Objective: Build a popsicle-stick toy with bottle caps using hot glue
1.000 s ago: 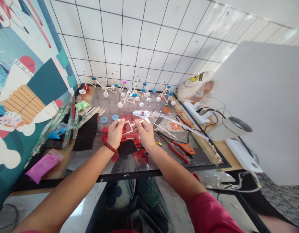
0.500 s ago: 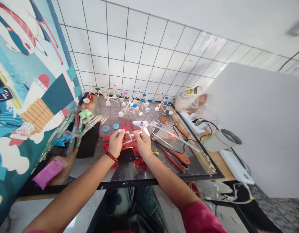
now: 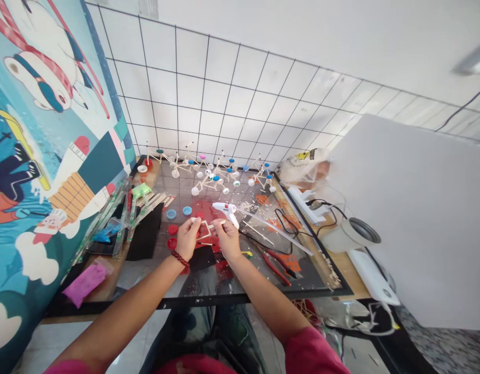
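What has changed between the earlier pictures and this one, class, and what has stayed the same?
The camera's view has tilted upward, so the bench and both hands sit lower in the picture. Nothing has visibly been taken hold of or let go: the left hand keeps the frame, the right hand the stick. The glue gun lies where it was.

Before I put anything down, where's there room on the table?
Probably best is the patch bordered by the larger black sheet, the pink packet and the left forearm. A smaller one lies between the blue caps and the stick models. It's crowded around the left hand and right hand, with red caps and the glue gun nearby.
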`<act>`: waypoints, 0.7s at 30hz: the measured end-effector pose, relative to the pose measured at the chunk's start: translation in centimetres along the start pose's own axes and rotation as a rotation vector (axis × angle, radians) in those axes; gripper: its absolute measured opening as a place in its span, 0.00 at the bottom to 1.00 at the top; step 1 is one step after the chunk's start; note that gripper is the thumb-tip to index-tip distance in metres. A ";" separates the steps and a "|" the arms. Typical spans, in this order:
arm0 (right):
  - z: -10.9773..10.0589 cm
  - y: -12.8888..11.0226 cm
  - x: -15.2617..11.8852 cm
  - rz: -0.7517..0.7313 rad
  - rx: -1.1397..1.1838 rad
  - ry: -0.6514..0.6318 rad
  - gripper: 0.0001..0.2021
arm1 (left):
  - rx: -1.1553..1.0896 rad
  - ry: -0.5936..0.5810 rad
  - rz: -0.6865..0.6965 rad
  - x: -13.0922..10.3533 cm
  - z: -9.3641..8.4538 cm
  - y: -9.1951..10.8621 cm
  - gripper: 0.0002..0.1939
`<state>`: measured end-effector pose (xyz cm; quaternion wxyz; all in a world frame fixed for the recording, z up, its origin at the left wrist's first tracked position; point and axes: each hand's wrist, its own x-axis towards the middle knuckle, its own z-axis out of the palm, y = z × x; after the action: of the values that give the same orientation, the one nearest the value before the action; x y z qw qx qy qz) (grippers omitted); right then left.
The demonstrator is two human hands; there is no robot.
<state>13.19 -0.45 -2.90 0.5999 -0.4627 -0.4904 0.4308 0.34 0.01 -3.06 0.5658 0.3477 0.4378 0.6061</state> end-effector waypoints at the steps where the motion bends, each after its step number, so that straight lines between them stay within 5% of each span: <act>1: 0.0 0.0 0.0 0.002 0.003 -0.002 0.15 | 0.000 -0.003 0.003 0.0 0.0 0.1 0.23; 21: 0.0 0.1 0.1 0.029 -0.006 0.002 0.16 | -0.023 0.034 -0.018 0.0 0.4 0.3 0.23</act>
<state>13.23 -0.35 -2.95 0.5927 -0.4721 -0.4842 0.4374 0.60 0.11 -2.66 0.5675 0.3270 0.4435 0.6118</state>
